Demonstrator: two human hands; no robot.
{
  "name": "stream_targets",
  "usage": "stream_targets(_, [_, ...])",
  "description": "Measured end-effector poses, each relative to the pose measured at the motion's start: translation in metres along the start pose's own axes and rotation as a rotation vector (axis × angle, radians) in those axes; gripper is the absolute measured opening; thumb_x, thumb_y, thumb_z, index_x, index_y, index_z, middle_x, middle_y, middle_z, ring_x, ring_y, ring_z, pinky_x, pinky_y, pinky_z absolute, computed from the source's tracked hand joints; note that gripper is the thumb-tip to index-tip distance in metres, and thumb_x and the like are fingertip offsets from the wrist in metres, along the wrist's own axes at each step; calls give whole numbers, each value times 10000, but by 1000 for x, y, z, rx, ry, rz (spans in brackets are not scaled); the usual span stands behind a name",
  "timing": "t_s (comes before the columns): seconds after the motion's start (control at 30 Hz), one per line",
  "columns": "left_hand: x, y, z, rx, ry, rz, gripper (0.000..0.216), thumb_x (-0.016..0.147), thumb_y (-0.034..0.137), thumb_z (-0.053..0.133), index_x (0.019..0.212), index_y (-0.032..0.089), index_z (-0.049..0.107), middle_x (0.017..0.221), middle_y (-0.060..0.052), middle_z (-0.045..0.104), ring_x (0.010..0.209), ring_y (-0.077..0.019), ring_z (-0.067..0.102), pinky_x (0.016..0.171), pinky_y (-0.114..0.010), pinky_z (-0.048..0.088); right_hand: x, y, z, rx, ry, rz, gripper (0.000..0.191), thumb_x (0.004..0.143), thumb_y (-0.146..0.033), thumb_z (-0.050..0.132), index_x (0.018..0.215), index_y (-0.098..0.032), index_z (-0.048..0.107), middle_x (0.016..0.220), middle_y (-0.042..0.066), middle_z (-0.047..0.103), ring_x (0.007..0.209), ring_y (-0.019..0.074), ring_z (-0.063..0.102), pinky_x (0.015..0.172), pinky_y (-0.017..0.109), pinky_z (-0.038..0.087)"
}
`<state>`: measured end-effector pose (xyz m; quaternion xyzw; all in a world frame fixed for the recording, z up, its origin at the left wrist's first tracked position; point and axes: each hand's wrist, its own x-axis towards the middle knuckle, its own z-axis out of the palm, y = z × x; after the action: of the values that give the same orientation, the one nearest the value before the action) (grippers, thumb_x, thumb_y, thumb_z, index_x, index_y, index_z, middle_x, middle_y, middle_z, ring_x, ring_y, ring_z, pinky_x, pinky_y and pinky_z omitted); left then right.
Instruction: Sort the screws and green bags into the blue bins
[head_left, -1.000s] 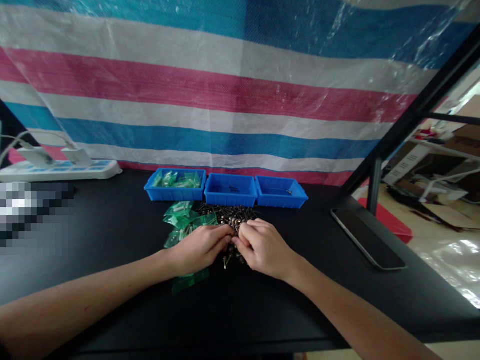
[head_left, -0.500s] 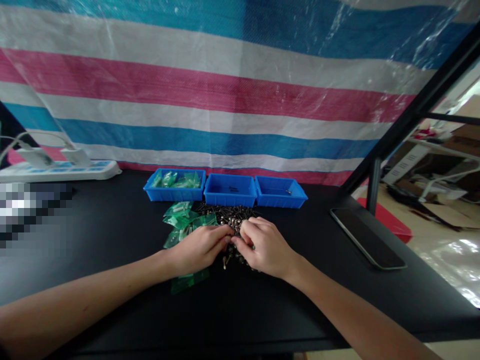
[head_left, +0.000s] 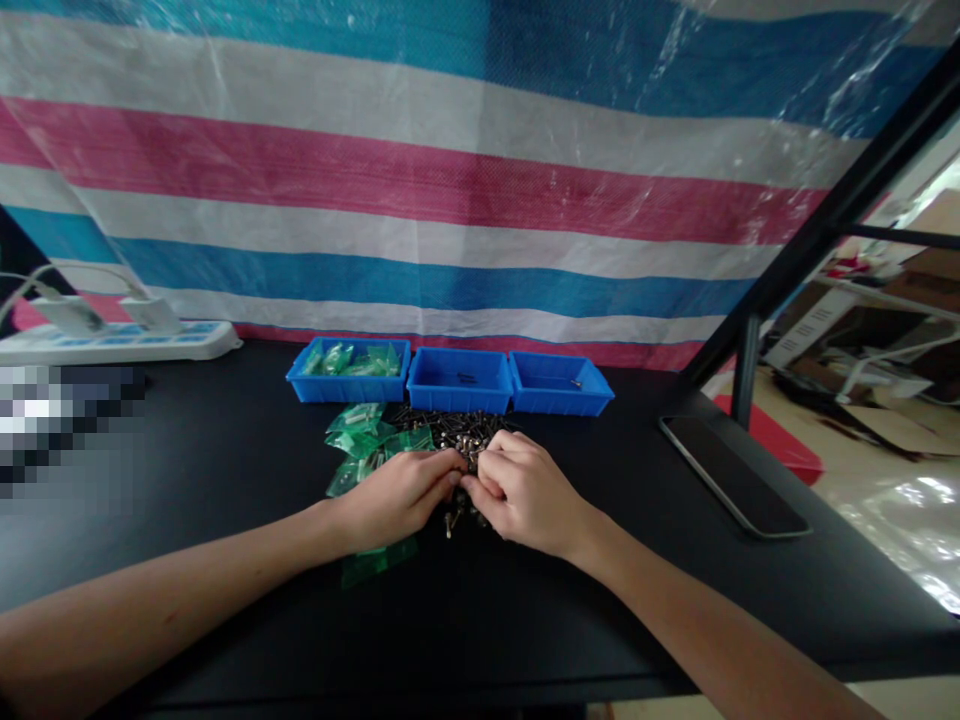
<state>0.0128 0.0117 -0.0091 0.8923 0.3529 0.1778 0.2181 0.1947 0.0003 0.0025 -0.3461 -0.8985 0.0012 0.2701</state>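
My left hand [head_left: 405,492] and my right hand [head_left: 529,495] meet over a pile of small screws [head_left: 457,430], fingertips nearly touching. Both are closed, thumbs pressed to the bent fingers. Whatever lies between the fingertips is hidden or too small to name. Green plastic packets [head_left: 360,435] are heaped beside and behind my left hand. One more green packet [head_left: 379,562] lies flat below my left wrist. A loose screw [head_left: 449,524] sticks out on the near side of the pile, under the gap between my hands.
Three blue bins stand in a row behind the pile: the left bin [head_left: 349,390] holds green packets, the middle bin [head_left: 460,398] and right bin [head_left: 562,402] a few small dark pieces. A phone [head_left: 735,475] lies right, a power strip [head_left: 120,345] back left. A black frame post [head_left: 742,370] rises right.
My right hand has shifted very slightly left, its fingers curled a little more tightly. My left hand and the things on the table look the same.
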Motion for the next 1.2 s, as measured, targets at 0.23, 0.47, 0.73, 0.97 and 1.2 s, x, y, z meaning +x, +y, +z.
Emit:
stream_targets(0.23, [0, 1, 0, -16, 0, -2, 209, 908, 221, 291, 854, 183, 489, 721, -4, 549, 633, -130, 524, 593, -224, 389, 1, 0, -1, -23, -22, -5, 238, 766, -167, 494, 569, -186, 362, 561, -21, 385, 576, 122, 385, 584, 256, 303])
stream_targets(0.47, [0, -1, 1, -36, -2, -11, 207, 905, 219, 280, 847, 181, 475, 701, -3, 540, 616, -128, 522, 580, -219, 394, -1, 3, 3, -18, -16, -20, 262, 808, -188, 492, 571, -185, 381, 547, -28, 399, 545, 111, 380, 591, 253, 310])
stream_targets(0.73, [-1, 1, -1, -56, -7, -29, 216, 905, 227, 269, 832, 182, 466, 709, -9, 556, 625, -133, 532, 590, -230, 406, -2, 4, 5, -12, 13, -19, 301, 817, -202, 505, 546, -185, 373, 522, -37, 389, 519, 103, 374, 578, 249, 309])
stream_targets(0.97, [0, 1, -1, -33, 6, -20, 212, 905, 234, 281, 816, 184, 467, 682, 1, 536, 599, -127, 516, 566, -222, 388, -1, 2, 2, -28, 31, -6, 277, 814, -207, 502, 558, -186, 399, 525, -31, 409, 519, 109, 377, 557, 253, 304])
stream_targets(1.2, [-1, 1, 0, -5, 27, -11, 214, 905, 230, 296, 788, 178, 467, 680, -1, 531, 578, -120, 492, 549, -229, 365, -1, 0, -1, 29, 17, 17, 93, 781, -179, 549, 870, -183, 526, 648, -19, 534, 586, 122, 466, 616, 255, 355])
